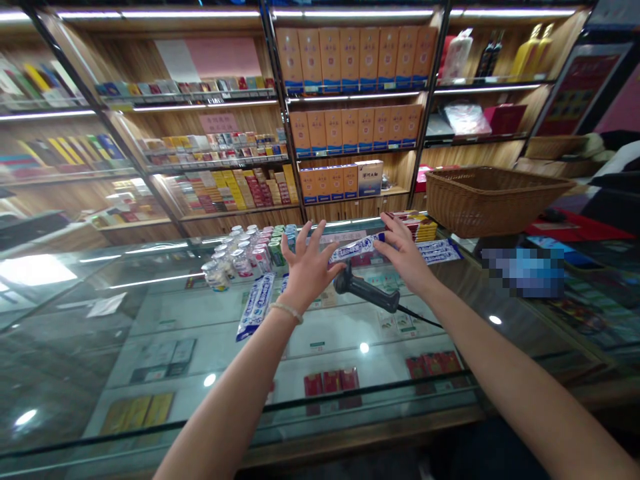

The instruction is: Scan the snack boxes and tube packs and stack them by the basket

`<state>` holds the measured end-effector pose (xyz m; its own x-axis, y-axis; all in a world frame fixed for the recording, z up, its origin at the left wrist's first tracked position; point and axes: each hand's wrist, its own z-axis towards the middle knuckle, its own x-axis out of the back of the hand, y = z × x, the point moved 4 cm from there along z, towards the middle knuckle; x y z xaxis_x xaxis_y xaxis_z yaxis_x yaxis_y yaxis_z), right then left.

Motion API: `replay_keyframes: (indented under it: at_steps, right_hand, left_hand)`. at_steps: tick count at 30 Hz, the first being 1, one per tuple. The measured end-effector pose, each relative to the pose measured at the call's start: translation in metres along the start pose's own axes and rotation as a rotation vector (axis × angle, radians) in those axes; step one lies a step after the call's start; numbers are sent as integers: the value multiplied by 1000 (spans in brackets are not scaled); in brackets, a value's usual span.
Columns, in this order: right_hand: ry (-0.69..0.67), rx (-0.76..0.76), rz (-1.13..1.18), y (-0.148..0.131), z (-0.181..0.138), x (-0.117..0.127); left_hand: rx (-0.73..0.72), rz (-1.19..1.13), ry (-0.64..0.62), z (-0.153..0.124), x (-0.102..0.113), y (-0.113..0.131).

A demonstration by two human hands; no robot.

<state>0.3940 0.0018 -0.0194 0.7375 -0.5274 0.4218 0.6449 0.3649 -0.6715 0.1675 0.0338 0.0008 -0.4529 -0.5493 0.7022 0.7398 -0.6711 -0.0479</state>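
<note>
My right hand pinches the right end of a long blue-and-white packet above the glass counter. My left hand is spread open at the packet's left end; whether its thumb or forefinger touches it, I cannot tell. Just below the packet lies a dark barcode scanner, its cord running right beneath my right forearm. More blue-and-white packets rest left of my left hand, one partly hidden behind it. Similar packets lie right of my right hand.
Clear-lidded tubs and green cans stand in rows at the left. Yellow-and-red boxes are stacked behind my right hand. A wicker basket stands at the right. Shelves hold orange boxes. The glass counter has an edge nearest me.
</note>
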Motion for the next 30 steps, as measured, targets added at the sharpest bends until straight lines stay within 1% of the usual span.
replay_keyframes:
  at_steps: [4, 8, 13, 15, 17, 20, 23, 27, 30]
  right_hand:
    - [-25, -23, 75, 4, 1, -2]
    - [1, -48, 88, 9, 1, 1]
    - [73, -15, -124, 3, -2, 8]
    - [110, 9, -218, -4, -5, 11]
    - [132, 64, -316, -15, -9, 13]
    - [84, 185, -462, -29, -14, 12]
    - [15, 254, -551, -34, -17, 9]
    - [-40, 281, -536, -31, -17, 1]
    - [-56, 283, -523, -28, -15, -5]
  left_hand:
    - [13, 2, 6, -1, 1, -1]
    - [43, -30, 46, -1, 3, -5]
    - [49, -28, 83, -3, 8, -10]
    - [48, -15, 78, -4, 10, -11]
    - [52, -6, 71, -4, 11, -12]
    - [55, -10, 71, -3, 13, -12]
    - [46, -13, 78, -4, 13, -12]
    - [37, 0, 84, -6, 12, -13]
    - [38, -9, 58, -6, 10, -11]
